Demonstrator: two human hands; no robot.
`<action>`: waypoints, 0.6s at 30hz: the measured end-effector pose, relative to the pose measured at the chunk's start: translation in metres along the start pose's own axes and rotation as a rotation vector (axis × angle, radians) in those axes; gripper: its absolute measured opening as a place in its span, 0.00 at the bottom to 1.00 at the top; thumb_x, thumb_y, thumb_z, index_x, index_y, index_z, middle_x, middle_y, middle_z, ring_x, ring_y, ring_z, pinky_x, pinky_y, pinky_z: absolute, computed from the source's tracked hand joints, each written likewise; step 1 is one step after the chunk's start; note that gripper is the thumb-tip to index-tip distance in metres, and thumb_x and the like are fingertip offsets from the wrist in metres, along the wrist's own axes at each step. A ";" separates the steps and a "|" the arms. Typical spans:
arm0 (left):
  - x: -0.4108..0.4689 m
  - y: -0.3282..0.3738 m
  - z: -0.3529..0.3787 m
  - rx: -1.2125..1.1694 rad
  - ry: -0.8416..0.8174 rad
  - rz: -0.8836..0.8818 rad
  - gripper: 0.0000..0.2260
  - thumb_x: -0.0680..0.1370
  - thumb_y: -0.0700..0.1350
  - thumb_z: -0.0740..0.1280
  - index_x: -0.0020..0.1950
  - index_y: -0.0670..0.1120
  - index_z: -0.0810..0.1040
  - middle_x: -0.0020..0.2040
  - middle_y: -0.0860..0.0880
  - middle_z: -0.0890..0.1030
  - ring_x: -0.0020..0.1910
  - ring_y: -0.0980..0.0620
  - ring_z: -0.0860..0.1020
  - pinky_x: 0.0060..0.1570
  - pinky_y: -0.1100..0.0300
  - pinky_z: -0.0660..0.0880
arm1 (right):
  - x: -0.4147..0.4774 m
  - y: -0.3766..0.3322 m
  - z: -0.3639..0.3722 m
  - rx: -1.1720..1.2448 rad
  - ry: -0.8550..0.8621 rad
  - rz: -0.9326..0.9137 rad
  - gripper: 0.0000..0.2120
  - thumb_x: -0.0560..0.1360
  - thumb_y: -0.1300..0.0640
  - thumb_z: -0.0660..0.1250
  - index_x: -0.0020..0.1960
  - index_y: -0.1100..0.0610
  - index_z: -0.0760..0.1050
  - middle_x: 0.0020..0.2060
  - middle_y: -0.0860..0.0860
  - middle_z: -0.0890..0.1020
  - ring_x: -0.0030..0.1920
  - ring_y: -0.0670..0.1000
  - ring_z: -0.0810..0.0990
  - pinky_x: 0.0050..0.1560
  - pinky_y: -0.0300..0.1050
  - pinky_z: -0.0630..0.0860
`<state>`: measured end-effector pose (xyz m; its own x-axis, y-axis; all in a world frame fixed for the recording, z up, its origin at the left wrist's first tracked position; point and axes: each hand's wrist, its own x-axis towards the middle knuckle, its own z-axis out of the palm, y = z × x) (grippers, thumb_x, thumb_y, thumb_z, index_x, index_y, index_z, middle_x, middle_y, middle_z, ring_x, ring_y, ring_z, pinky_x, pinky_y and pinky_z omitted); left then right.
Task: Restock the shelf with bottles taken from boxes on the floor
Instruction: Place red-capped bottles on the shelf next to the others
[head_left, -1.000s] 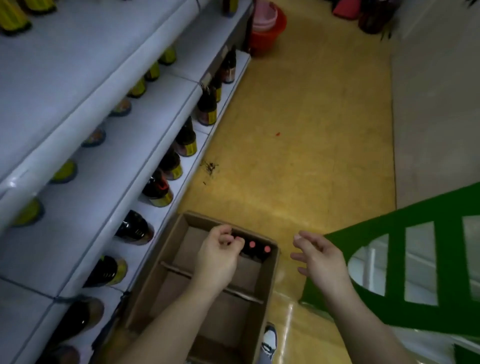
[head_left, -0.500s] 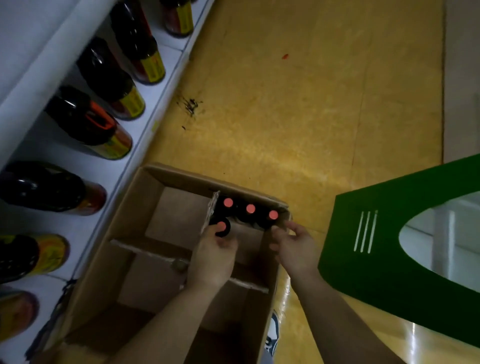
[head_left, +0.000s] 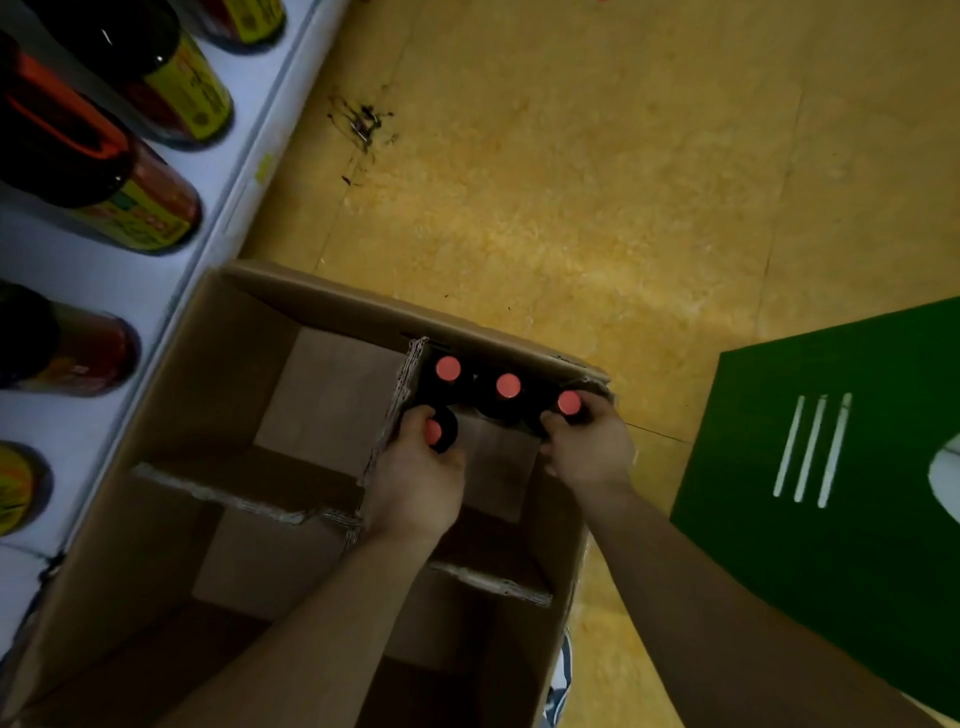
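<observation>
Bottles (head_left: 507, 385) in far right compartment of cardboard box (head_left: 311, 306): four, dark glossy bodies, round flat red caps. Left hand (head_left: 415, 478) curled round neck of nearest bottle; right hand (head_left: 589, 447) grasping rightmost one by box wall. Box brown, open-topped, corrugated dividers (head_left: 244, 491) ragged-edged. Smooth white shelf (head_left: 156, 291) just beside box on left, five dark shelf bottles (head_left: 78, 156) with yellow-red labels in view. Floor (head_left: 571, 182) yellow, mottled. Green panel (head_left: 779, 519) at right, three white stripes
</observation>
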<state>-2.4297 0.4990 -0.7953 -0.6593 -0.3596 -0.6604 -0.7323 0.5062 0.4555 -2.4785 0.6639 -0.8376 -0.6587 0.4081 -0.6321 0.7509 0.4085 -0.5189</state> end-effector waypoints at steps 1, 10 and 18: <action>0.002 0.000 0.002 0.005 0.007 0.001 0.20 0.81 0.52 0.67 0.72 0.59 0.67 0.59 0.50 0.82 0.57 0.43 0.80 0.54 0.48 0.79 | 0.003 0.000 0.002 -0.001 0.000 -0.005 0.22 0.71 0.48 0.74 0.65 0.42 0.77 0.51 0.48 0.86 0.49 0.56 0.87 0.52 0.60 0.84; 0.014 -0.005 0.011 0.043 0.101 0.075 0.13 0.82 0.47 0.67 0.64 0.53 0.69 0.48 0.54 0.74 0.54 0.45 0.80 0.47 0.48 0.80 | 0.003 -0.006 0.009 -0.106 0.067 -0.104 0.14 0.78 0.57 0.71 0.63 0.50 0.77 0.53 0.50 0.84 0.55 0.55 0.83 0.58 0.58 0.82; 0.018 -0.010 0.008 0.096 0.110 0.096 0.12 0.82 0.48 0.67 0.62 0.51 0.67 0.51 0.51 0.79 0.53 0.44 0.81 0.44 0.49 0.77 | -0.012 -0.001 0.004 -0.225 0.077 -0.216 0.13 0.80 0.56 0.68 0.64 0.55 0.75 0.51 0.54 0.84 0.51 0.59 0.84 0.52 0.58 0.83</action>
<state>-2.4330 0.4936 -0.8159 -0.7441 -0.3866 -0.5449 -0.6487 0.6129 0.4511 -2.4718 0.6556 -0.8315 -0.8097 0.3497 -0.4712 0.5701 0.6592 -0.4903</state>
